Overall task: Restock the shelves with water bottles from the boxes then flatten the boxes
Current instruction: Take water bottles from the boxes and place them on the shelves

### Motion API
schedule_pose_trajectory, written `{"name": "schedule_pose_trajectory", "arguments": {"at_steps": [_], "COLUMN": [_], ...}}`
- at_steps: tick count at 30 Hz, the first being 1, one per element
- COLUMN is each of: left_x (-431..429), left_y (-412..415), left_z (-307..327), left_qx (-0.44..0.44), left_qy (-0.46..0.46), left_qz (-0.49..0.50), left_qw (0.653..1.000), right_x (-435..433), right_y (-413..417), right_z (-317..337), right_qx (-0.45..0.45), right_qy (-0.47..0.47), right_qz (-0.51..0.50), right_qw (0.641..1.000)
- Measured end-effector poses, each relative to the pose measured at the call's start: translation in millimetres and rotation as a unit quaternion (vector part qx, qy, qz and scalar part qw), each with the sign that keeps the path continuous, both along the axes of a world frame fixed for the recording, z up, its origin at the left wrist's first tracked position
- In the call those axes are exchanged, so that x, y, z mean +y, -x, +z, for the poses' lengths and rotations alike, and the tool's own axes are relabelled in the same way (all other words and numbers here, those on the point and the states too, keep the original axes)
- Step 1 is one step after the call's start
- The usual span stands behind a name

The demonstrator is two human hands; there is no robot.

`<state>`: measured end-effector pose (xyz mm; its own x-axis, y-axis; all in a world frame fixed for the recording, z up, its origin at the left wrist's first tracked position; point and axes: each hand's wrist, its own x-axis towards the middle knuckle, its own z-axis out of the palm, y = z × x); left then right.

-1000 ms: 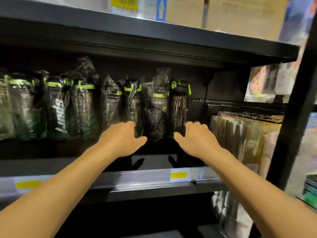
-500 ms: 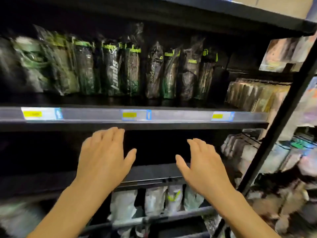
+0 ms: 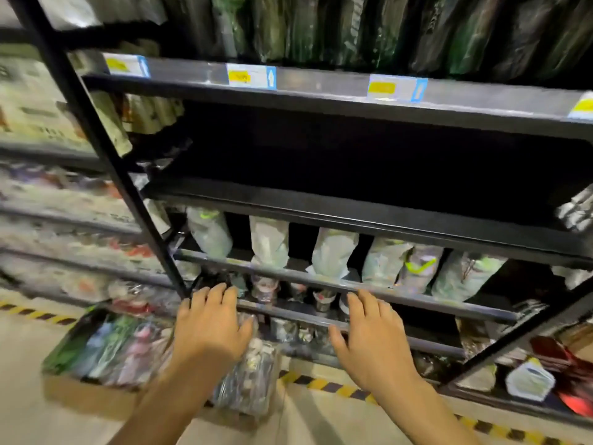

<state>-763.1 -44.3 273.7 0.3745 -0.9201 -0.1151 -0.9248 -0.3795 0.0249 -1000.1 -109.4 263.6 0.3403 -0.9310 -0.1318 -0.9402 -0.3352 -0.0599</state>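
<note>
My left hand [image 3: 210,322] and my right hand [image 3: 372,335] hang in the air, palms down, fingers spread, holding nothing. Below my left hand an open cardboard box [image 3: 83,391] sits on the floor, packed with wrapped water bottles [image 3: 128,348] in green, blue and pink. More wrapped bottles [image 3: 247,380] lie at the box's right end, under my left wrist. Dark bottles with green trim [image 3: 321,27] stand in a row on the top shelf. Pale wrapped bottles [image 3: 330,252] stand on a lower shelf behind a rail.
The black metal rack has a dark shelf [image 3: 353,207] between the two stocked ones. A slanted black upright [image 3: 96,146] stands at left. Yellow-black tape [image 3: 321,383] marks the floor along the rack. Small goods fill the bottom shelf [image 3: 529,377].
The view has swung down from the top shelf to the floor. Both hands have come away from the shelved bottles and dropped low, now over the box.
</note>
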Motion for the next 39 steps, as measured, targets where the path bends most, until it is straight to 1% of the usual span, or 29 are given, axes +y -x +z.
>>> {"name": "schedule_pose_trajectory", "arguments": {"at_steps": [4,5,7,10,14,18,24,28,32,36,39], "left_x": [68.3,83.1,110.0,140.4,167.9,196.3,222.5,216.5,196.0,179.7,170.5], "left_y": [-13.7,-20.5,-40.9,-81.2,-144.4,-228.0,-341.8,-397.6,-443.8,-494.1,-537.6], "left_z": [-25.3,-30.6,-44.3,-64.5,-80.1,-90.4,-105.3,-115.8,-127.5,-141.5,-149.7], "left_qx": [0.003,-0.002,-0.004,0.018,0.039,0.050,0.046,0.052,0.058,0.049,0.049], "left_qy": [-0.009,-0.024,-0.046,-0.050,-0.043,-0.024,-0.060,-0.086,-0.105,-0.127,-0.149], "left_qz": [0.051,0.060,0.076,0.085,0.093,0.092,0.105,0.092,0.071,0.069,0.088], "left_qw": [0.999,0.998,0.996,0.995,0.994,0.994,0.992,0.991,0.990,0.988,0.984], "right_x": [38.9,50.4,73.3,101.0,127.8,154.8,183.2,179.1,156.0,123.7,99.8], "right_y": [-25.2,-33.1,-50.3,-84.5,-154.1,-241.0,-340.9,-391.0,-446.5,-520.5,-576.2], "right_z": [-26.7,-30.5,-36.0,-43.2,-52.8,-61.8,-79.1,-88.3,-109.2,-140.3,-157.3], "right_qx": [0.015,0.017,0.019,0.020,0.024,0.026,0.051,0.067,0.064,0.040,0.020], "right_qy": [-0.032,-0.040,-0.044,-0.045,-0.044,-0.045,-0.083,-0.114,-0.132,-0.165,-0.197], "right_qz": [0.038,0.040,0.044,0.053,0.054,0.048,0.056,0.038,0.034,0.041,0.054], "right_qw": [0.999,0.998,0.998,0.997,0.997,0.997,0.994,0.991,0.989,0.985,0.979]}}
